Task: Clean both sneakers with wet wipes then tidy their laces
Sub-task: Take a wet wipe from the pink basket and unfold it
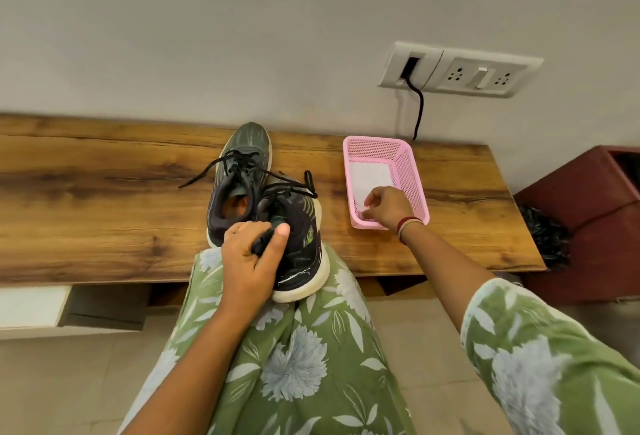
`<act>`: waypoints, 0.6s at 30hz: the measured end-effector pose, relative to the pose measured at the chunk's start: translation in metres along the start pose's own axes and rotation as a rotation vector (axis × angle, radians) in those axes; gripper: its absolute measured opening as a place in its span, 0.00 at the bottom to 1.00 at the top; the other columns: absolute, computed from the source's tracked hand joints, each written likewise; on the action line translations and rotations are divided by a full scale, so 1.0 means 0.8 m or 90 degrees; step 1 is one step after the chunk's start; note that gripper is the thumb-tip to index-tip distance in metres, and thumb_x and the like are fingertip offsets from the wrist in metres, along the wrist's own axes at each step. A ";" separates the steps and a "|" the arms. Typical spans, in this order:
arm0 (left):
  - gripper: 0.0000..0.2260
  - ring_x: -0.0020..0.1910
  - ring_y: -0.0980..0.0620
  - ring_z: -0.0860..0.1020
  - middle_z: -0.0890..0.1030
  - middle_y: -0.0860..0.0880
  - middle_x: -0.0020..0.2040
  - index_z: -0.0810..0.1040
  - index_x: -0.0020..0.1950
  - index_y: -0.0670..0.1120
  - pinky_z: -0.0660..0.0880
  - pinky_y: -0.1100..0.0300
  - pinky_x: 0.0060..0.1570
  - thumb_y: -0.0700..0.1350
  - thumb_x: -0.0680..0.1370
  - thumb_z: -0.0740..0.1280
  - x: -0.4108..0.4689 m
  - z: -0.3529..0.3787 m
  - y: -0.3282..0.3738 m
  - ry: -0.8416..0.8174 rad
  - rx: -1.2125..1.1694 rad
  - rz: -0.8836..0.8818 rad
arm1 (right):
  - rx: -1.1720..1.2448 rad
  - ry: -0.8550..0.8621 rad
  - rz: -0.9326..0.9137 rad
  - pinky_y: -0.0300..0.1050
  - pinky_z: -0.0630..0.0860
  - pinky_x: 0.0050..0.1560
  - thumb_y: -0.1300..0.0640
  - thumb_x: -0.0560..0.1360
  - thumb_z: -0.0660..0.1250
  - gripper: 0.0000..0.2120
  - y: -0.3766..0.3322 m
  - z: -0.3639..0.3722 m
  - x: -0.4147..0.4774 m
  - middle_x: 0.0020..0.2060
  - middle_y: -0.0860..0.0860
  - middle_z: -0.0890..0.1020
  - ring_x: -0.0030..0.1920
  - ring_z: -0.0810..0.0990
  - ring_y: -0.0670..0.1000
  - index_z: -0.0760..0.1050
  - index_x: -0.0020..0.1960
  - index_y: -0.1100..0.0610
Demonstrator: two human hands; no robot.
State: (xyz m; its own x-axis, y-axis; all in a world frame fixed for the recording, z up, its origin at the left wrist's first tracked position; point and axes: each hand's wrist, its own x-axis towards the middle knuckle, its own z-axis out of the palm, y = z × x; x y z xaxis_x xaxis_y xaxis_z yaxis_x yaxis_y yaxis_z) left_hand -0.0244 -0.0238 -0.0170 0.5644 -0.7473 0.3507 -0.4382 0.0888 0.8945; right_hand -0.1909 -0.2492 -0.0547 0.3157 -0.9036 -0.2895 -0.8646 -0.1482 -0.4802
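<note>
One long wooden bench (104, 213) runs along a pale wall (207, 19), grain left to right. Person seated in front, green floral trousers (294, 365) filling the lower middle, matching sleeve (536, 348) on the right arm. Maroon bin (595, 213) stands right of the bench end, black liner (543, 237) bunched at its near side.

Two sneakers, dark green-grey with white soles. Far sneaker (242, 164) stands upright on the bench, toe at the wall, heel opening toward the person. Near sneaker (301, 254) is just right of it and touching it, tilted, heel end resting on the person's knee, front end over the bench edge. Black laces (221, 168) untied on both, one loose end trailing left across the wood.

Pink mesh basket (412, 175) sits on the bench right of the sneakers, apart from them. White wet wipe (369, 175) lies flat on its floor. Switch plate (460, 69) on the wall above, black cable (419, 105) dropping behind the bench.

Left hand (249, 261) grips the near sneaker at the heel collar, fingers curled round the dark collar, thumb up on the right side. Right hand (388, 207) is inside the basket's near end, fingers bent down and pinching the wet wipe's near edge; exact fingertip contact partly hidden. Red-and-white bangle (408, 225) on that wrist.
</note>
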 end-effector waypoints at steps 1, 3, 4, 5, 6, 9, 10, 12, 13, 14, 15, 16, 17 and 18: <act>0.27 0.28 0.50 0.65 0.64 0.45 0.25 0.62 0.28 0.41 0.64 0.56 0.36 0.60 0.78 0.60 -0.001 0.001 0.000 -0.006 0.009 0.007 | -0.024 -0.006 -0.015 0.44 0.77 0.51 0.59 0.67 0.75 0.10 0.000 -0.001 0.001 0.46 0.50 0.80 0.46 0.77 0.51 0.78 0.47 0.54; 0.23 0.29 0.54 0.65 0.63 0.49 0.27 0.60 0.29 0.48 0.64 0.56 0.41 0.60 0.79 0.59 -0.003 0.004 -0.002 -0.023 0.040 0.030 | -0.078 -0.020 -0.049 0.43 0.77 0.49 0.58 0.68 0.75 0.09 -0.001 -0.002 0.004 0.47 0.50 0.80 0.46 0.77 0.51 0.78 0.47 0.53; 0.22 0.29 0.55 0.65 0.62 0.50 0.27 0.59 0.30 0.51 0.64 0.56 0.43 0.60 0.79 0.59 -0.004 0.005 -0.003 -0.032 0.053 0.042 | -0.109 -0.026 -0.067 0.43 0.76 0.49 0.57 0.68 0.74 0.09 -0.002 -0.003 0.006 0.48 0.50 0.80 0.46 0.78 0.51 0.78 0.47 0.53; 0.21 0.29 0.55 0.64 0.60 0.52 0.26 0.58 0.31 0.52 0.64 0.55 0.43 0.60 0.79 0.58 -0.003 0.005 -0.004 -0.039 0.063 0.052 | -0.141 -0.031 -0.087 0.43 0.77 0.49 0.56 0.69 0.74 0.09 -0.004 -0.003 0.007 0.49 0.50 0.80 0.46 0.78 0.51 0.79 0.48 0.53; 0.20 0.28 0.56 0.64 0.59 0.55 0.27 0.57 0.31 0.53 0.64 0.54 0.43 0.60 0.79 0.58 -0.003 0.005 -0.004 -0.042 0.069 0.059 | -0.170 -0.036 -0.107 0.44 0.77 0.50 0.55 0.70 0.73 0.10 -0.005 -0.003 0.008 0.49 0.50 0.80 0.47 0.78 0.51 0.79 0.50 0.53; 0.23 0.28 0.56 0.63 0.59 0.55 0.26 0.57 0.30 0.50 0.64 0.54 0.42 0.61 0.79 0.58 0.000 0.003 -0.005 -0.047 0.087 0.060 | -0.241 -0.052 -0.165 0.44 0.77 0.49 0.54 0.71 0.72 0.11 -0.010 -0.005 0.011 0.50 0.51 0.81 0.47 0.79 0.52 0.79 0.52 0.54; 0.24 0.28 0.56 0.63 0.59 0.54 0.26 0.58 0.29 0.48 0.64 0.54 0.42 0.61 0.79 0.58 0.000 0.002 -0.005 -0.049 0.092 0.060 | -0.261 -0.057 -0.180 0.44 0.77 0.48 0.54 0.71 0.71 0.11 -0.011 -0.005 0.012 0.50 0.51 0.81 0.47 0.79 0.52 0.79 0.52 0.54; 0.26 0.28 0.56 0.63 0.59 0.54 0.26 0.59 0.29 0.45 0.63 0.56 0.42 0.62 0.79 0.57 0.000 0.002 -0.006 -0.054 0.101 0.059 | -0.294 -0.066 -0.197 0.45 0.78 0.49 0.53 0.72 0.70 0.11 -0.014 -0.006 0.013 0.50 0.52 0.81 0.46 0.79 0.52 0.79 0.53 0.54; 0.26 0.28 0.56 0.63 0.59 0.54 0.26 0.59 0.29 0.45 0.63 0.56 0.42 0.61 0.79 0.57 0.000 0.001 -0.006 -0.057 0.104 0.059 | -0.308 -0.066 -0.202 0.45 0.78 0.49 0.53 0.73 0.69 0.10 -0.015 -0.006 0.013 0.50 0.52 0.81 0.46 0.79 0.52 0.79 0.53 0.54; 0.26 0.28 0.56 0.63 0.59 0.54 0.26 0.59 0.29 0.45 0.64 0.56 0.42 0.61 0.79 0.58 0.000 0.001 -0.006 -0.059 0.106 0.059 | -0.322 -0.062 -0.207 0.46 0.79 0.49 0.54 0.73 0.69 0.10 -0.016 -0.005 0.014 0.50 0.52 0.81 0.46 0.79 0.53 0.79 0.53 0.55; 0.25 0.28 0.56 0.63 0.59 0.55 0.26 0.59 0.29 0.46 0.64 0.56 0.43 0.60 0.78 0.58 0.000 -0.001 -0.006 -0.060 0.110 0.057 | -0.336 -0.055 -0.214 0.45 0.79 0.48 0.54 0.74 0.68 0.10 -0.016 -0.005 0.015 0.50 0.53 0.81 0.45 0.79 0.53 0.79 0.53 0.55; 0.24 0.28 0.56 0.64 0.59 0.55 0.26 0.59 0.29 0.46 0.64 0.55 0.44 0.59 0.78 0.59 -0.001 -0.002 -0.005 -0.059 0.113 0.055 | -0.344 -0.052 -0.217 0.45 0.78 0.47 0.55 0.74 0.67 0.09 -0.016 -0.004 0.016 0.50 0.53 0.81 0.45 0.79 0.53 0.79 0.53 0.56; 0.22 0.28 0.56 0.64 0.58 0.56 0.26 0.58 0.29 0.48 0.64 0.55 0.45 0.57 0.77 0.60 -0.001 -0.004 -0.005 -0.057 0.116 0.055 | -0.339 -0.051 -0.213 0.44 0.77 0.46 0.56 0.75 0.66 0.09 -0.015 -0.003 0.017 0.49 0.53 0.81 0.45 0.79 0.53 0.79 0.53 0.56; 0.21 0.28 0.57 0.64 0.58 0.57 0.26 0.58 0.29 0.50 0.64 0.55 0.45 0.56 0.77 0.61 -0.001 -0.005 -0.004 -0.055 0.117 0.059 | -0.316 -0.054 -0.201 0.43 0.77 0.45 0.56 0.75 0.66 0.09 -0.013 -0.003 0.018 0.49 0.53 0.81 0.44 0.79 0.53 0.79 0.52 0.56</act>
State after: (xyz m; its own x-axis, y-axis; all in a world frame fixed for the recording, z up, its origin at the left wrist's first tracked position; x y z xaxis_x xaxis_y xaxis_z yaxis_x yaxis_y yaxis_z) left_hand -0.0205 -0.0205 -0.0190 0.4564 -0.7963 0.3969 -0.6103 0.0444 0.7909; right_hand -0.1783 -0.2612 -0.0519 0.5994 -0.7535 -0.2703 -0.7970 -0.5931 -0.1142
